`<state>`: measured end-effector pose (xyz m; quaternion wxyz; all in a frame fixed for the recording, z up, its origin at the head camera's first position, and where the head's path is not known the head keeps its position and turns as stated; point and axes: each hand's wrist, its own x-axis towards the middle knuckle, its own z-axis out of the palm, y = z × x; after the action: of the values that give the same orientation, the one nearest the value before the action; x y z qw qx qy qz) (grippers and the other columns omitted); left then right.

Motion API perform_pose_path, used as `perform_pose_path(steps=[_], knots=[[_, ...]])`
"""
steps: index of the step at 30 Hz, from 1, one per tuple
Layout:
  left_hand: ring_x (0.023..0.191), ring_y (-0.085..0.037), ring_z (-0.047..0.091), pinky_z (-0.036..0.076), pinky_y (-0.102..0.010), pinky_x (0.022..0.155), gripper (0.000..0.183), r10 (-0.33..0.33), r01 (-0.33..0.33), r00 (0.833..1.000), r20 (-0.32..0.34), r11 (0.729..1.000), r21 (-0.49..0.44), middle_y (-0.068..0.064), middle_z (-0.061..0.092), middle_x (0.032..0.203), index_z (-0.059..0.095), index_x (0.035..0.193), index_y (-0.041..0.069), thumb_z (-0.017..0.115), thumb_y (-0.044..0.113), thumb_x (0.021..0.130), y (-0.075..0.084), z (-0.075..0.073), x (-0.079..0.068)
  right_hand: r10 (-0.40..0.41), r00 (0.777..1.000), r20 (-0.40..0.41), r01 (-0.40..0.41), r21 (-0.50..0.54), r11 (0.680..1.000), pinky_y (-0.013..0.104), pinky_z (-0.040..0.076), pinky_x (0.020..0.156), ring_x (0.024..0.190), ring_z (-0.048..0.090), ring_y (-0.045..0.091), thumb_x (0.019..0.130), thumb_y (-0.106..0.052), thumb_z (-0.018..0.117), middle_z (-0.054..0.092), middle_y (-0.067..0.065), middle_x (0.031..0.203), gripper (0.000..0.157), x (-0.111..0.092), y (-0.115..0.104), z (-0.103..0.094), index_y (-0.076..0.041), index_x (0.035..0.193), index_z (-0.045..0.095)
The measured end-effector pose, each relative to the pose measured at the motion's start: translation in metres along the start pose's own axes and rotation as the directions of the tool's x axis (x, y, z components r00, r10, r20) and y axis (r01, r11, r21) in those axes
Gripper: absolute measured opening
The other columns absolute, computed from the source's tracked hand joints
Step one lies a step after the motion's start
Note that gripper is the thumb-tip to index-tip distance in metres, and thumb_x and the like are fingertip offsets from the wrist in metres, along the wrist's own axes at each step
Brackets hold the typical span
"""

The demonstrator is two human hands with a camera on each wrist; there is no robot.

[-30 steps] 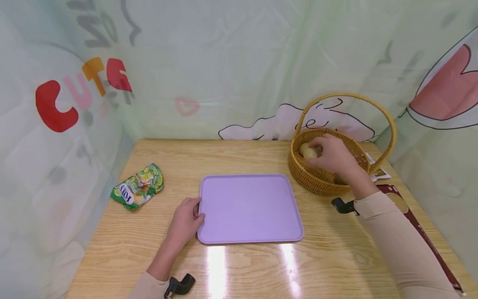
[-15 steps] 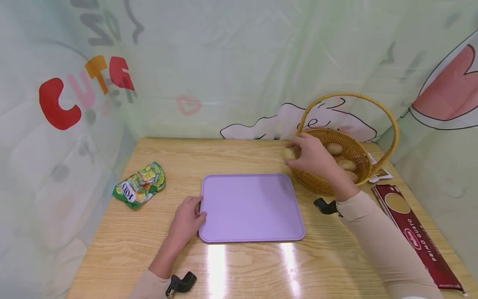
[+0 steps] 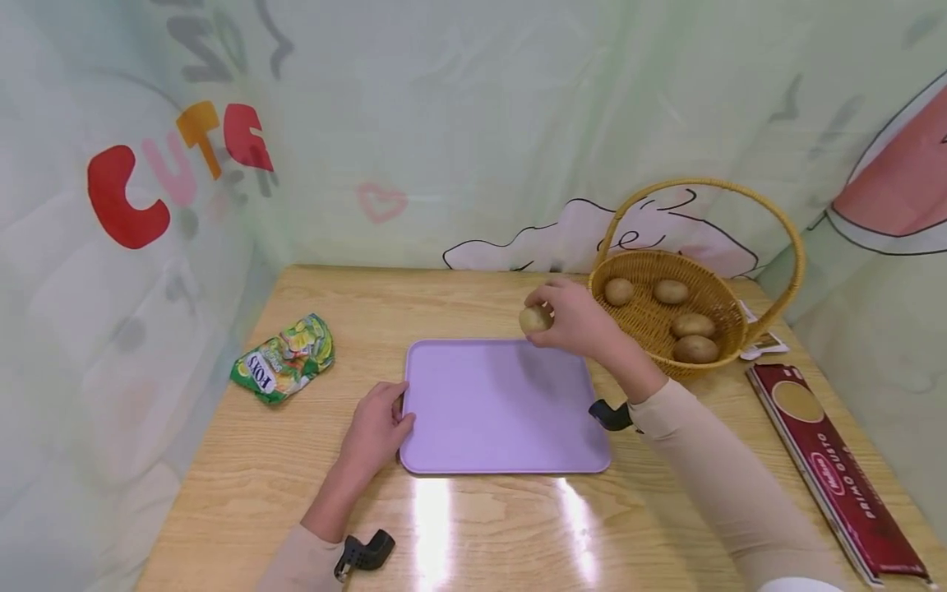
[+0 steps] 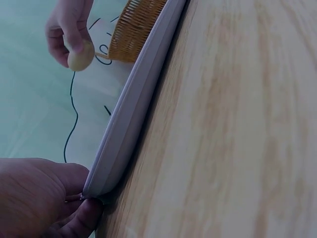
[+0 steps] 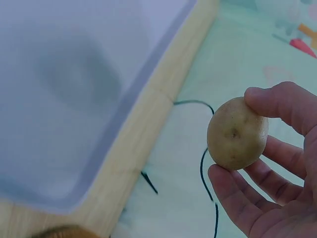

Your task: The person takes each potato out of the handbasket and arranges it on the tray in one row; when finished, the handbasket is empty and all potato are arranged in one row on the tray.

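A pale potato point(image 3: 535, 320) is pinched between the thumb and fingers of my right hand point(image 3: 579, 322), held up over the far right edge of the lilac tray point(image 3: 503, 411). The right wrist view shows this potato point(image 5: 237, 134) whole, with the thumb on one side and fingertips on the other. My left hand point(image 3: 375, 425) holds the tray's left rim, its thumb and fingers around the edge; in the left wrist view that hand point(image 4: 44, 198) grips near the tray's corner. Several more potatoes, one of them brown point(image 3: 695, 349), lie in the wicker basket point(image 3: 644, 321) at the back right.
A green FOX'S candy bag point(image 3: 286, 359) lies on the wooden table point(image 3: 333, 312) left of the tray. A long dark red PRIMO GUSTO package point(image 3: 839, 469) lies along the right side. The basket's tall arched handle point(image 3: 710, 182) rises behind the right forearm. A printed curtain hangs behind.
My right hand has lifted the potato out of the basket and carried it left, to above the tray's far edge. The left hand keeps its place on the rim.
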<state>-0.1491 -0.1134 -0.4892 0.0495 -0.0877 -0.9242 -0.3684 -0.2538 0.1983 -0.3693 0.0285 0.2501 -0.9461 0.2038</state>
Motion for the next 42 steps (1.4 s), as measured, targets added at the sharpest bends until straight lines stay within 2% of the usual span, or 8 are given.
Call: perform_pose_path(steps=[9,15,24,42], knots=[[0.070,-0.010,0.049,0.046,-0.024,0.060,0.048,0.012,-0.012,1.000,-0.003,1.000,0.000,-0.006,0.057,0.094,0.061,0.126,-0.005,0.076,0.007,0.082,-0.002,0.001,0.001,-0.041,0.999,0.004,0.041,-0.006,0.999,0.036,0.047,0.075,0.090,0.056,0.024,0.066,-0.021,0.084,0.062,0.006,0.100,0.043,0.016,-0.018,0.032,-0.007,0.104,0.069],[0.069,-0.009,0.050,0.046,-0.024,0.060,0.047,0.025,-0.025,1.000,-0.010,1.000,0.008,-0.007,0.058,0.097,0.062,0.125,-0.006,0.075,0.006,0.081,-0.002,0.001,0.002,-0.028,0.999,0.029,0.027,0.026,0.999,0.034,0.048,0.075,0.090,0.055,0.022,0.069,-0.021,0.083,0.059,0.005,0.101,0.040,0.023,-0.030,0.051,-0.008,0.104,0.070],[0.068,-0.008,0.049,0.046,-0.022,0.059,0.048,0.024,-0.024,1.000,-0.010,1.000,0.012,-0.007,0.059,0.099,0.062,0.125,-0.006,0.076,0.006,0.081,-0.002,0.003,0.001,-0.028,0.997,0.071,0.023,0.061,0.998,0.033,0.049,0.076,0.090,0.055,0.022,0.071,-0.021,0.081,0.058,0.005,0.103,0.039,0.032,-0.046,0.075,-0.009,0.106,0.069],[0.068,-0.008,0.049,0.046,-0.023,0.059,0.047,0.009,-0.009,1.000,-0.006,1.000,0.012,-0.005,0.058,0.097,0.062,0.125,-0.005,0.076,0.007,0.081,-0.002,0.001,0.003,-0.042,0.990,0.135,0.037,0.039,0.999,0.030,0.049,0.074,0.085,0.054,0.016,0.072,-0.022,0.083,0.057,0.004,0.104,0.041,0.058,-0.075,0.116,-0.010,0.109,0.068]])
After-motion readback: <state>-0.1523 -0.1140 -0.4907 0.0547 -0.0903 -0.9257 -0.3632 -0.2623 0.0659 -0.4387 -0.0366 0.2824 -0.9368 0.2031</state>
